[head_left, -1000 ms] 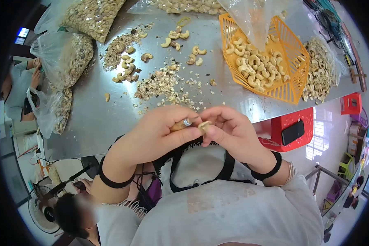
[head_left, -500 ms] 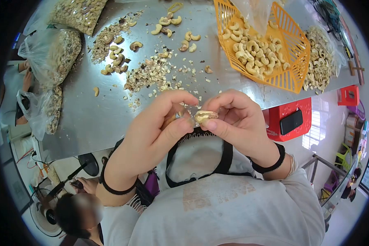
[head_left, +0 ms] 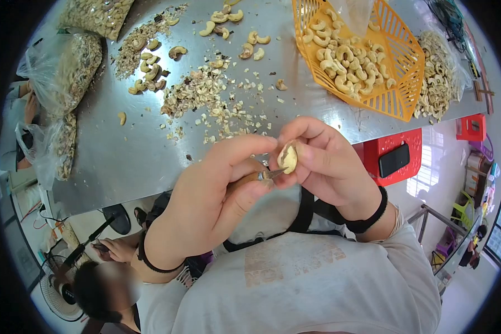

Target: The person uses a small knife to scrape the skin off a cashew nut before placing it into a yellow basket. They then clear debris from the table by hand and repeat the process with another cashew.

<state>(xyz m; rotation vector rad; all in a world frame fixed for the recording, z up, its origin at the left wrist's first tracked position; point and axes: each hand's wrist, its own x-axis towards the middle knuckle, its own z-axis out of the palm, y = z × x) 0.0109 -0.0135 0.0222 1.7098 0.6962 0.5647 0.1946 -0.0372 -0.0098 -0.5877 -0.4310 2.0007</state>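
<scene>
My left hand (head_left: 222, 189) is closed round the wooden handle (head_left: 247, 179) of a small knife, whose short metal tip touches a cashew nut. That pale cashew (head_left: 288, 158), with a brown patch of skin, is pinched between the thumb and fingers of my right hand (head_left: 323, 158). Both hands are close together over the table's near edge. Just beyond them on the metal table (head_left: 133, 183) lies a pile of shell bits (head_left: 197, 92). Loose cashews (head_left: 150, 72) sit behind it to the left.
An orange basket (head_left: 398, 67) holds many cashews at the back right, beside a bag of cashews (head_left: 440, 72). Filled plastic bags (head_left: 80, 72) line the left side. A phone (head_left: 394, 161) rests on a red stool (head_left: 373, 181). Another person (head_left: 103, 289) is at lower left.
The cashew is now turned more upright in my right fingers. My left hand has tilted, showing the knife's handle and its tip against the nut. The view has shifted slightly.
</scene>
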